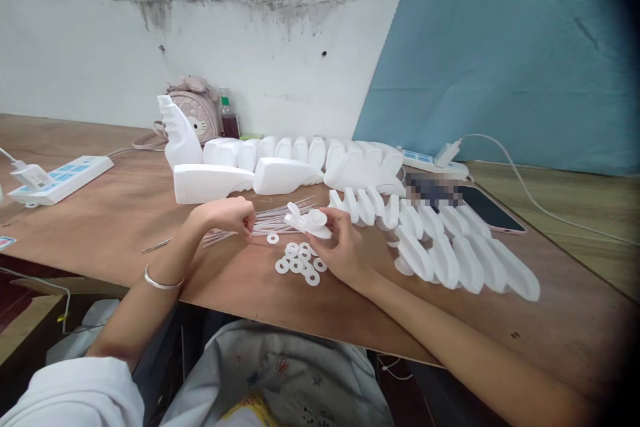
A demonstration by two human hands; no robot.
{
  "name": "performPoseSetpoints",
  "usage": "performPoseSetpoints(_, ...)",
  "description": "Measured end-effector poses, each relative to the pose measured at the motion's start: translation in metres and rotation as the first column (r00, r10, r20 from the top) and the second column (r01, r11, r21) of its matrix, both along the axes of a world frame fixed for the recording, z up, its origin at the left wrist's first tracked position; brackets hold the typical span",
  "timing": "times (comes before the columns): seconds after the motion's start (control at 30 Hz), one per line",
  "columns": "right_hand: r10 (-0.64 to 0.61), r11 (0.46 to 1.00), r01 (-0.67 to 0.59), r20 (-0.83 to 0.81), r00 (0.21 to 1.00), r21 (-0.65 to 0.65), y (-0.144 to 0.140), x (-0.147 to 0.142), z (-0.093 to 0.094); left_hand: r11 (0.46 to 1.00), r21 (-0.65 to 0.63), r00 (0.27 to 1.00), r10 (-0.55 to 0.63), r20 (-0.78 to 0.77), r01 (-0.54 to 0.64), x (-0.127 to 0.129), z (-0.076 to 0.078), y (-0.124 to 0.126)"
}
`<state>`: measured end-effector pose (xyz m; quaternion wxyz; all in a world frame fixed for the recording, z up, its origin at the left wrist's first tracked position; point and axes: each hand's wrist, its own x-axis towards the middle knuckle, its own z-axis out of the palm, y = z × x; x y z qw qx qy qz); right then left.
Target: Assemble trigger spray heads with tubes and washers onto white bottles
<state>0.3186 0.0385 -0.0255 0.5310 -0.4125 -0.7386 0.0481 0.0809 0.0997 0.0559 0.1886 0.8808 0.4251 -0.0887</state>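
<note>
My right hand (343, 247) grips a white plastic spray trigger head (311, 221) between thumb and fingers, above the table. My left hand (231, 215) is closed, its fingers curled down at the near ends of a bundle of thin white tubes (277, 219). Whether a tube is between those fingers is hidden. Close to the left fingertips lies a single white ring washer (273, 239). A loose pile of several more washers (296, 265) rests on the table between my hands. Right of my right hand, several white curved plastic shells (453, 260) lie in rows.
Several white bottles (213, 184) lie across the back, with one bottle upright (179, 133). Behind them are a pink bag (193, 107) and a dark drink bottle (230, 121). Power strips (65, 177) sit at both sides. A phone (493, 209) lies right, tweezers (156, 246) left.
</note>
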Motion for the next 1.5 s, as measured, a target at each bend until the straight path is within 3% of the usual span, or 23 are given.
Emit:
performPoseSetpoints(0.13, 0.04, 0.998, -0.039, -0.025, 0.999, 0.046, -0.001, 0.001, -0.003, 0.999, -0.002, 0.974, 0.053, 0.22, -0.054, -0.015, 0.013, 0.0)
performPoseSetpoints(0.2, 0.067, 0.993, -0.067, -0.003, 0.998, 0.095, -0.002, 0.0, -0.003, 0.993, 0.025, 0.896, 0.092, 0.435, -0.114, -0.016, 0.019, -0.003)
performPoseSetpoints(0.23, 0.077, 0.99, -0.079, 0.019, 0.997, 0.116, -0.002, 0.0, -0.002, 0.99, 0.031, 0.816, 0.098, 0.57, -0.14, -0.013, 0.02, -0.005)
performPoseSetpoints(0.3, 0.084, 0.987, -0.093, 0.074, 0.994, 0.133, -0.003, -0.001, -0.001, 0.984, 0.011, 0.569, 0.094, 0.817, -0.18, -0.002, 0.02, -0.011)
performPoseSetpoints(0.4, 0.099, 0.988, -0.114, 0.134, 0.986, 0.105, -0.002, -0.003, 0.001, 0.98, -0.064, 0.201, 0.102, 0.974, -0.191, 0.02, 0.015, -0.021)
performPoseSetpoints(0.43, 0.105, 0.989, -0.119, 0.143, 0.984, 0.092, -0.002, -0.003, 0.002, 0.978, -0.083, 0.13, 0.109, 0.986, -0.191, 0.026, 0.012, -0.024)
performPoseSetpoints(0.5, 0.116, 0.989, -0.127, 0.149, 0.982, 0.074, -0.002, -0.003, 0.001, 0.978, -0.103, 0.06, 0.116, 0.991, -0.182, 0.035, 0.006, -0.028)
performPoseSetpoints(0.7, 0.096, 0.993, -0.105, 0.137, 0.986, 0.059, -0.003, -0.003, 0.0, 0.99, -0.086, 0.048, 0.092, 0.995, -0.114, 0.044, -0.004, -0.032)
performPoseSetpoints(1.1, 0.11, 0.993, -0.116, 0.145, 0.983, 0.03, -0.003, -0.002, -0.002, 0.992, 0.007, 0.09, 0.004, 0.996, -0.124, 0.043, -0.006, -0.031)
performPoseSetpoints(1.33, 0.121, 0.99, -0.132, 0.188, 0.975, 0.049, -0.002, -0.002, -0.001, 0.964, 0.186, 0.182, -0.152, 0.971, -0.19, 0.045, -0.01, -0.033)
performPoseSetpoints(1.5, 0.132, 0.989, -0.145, 0.222, 0.966, 0.042, -0.001, -0.001, -0.001, 0.956, 0.274, 0.24, -0.242, 0.94, -0.11, 0.05, -0.02, -0.032)
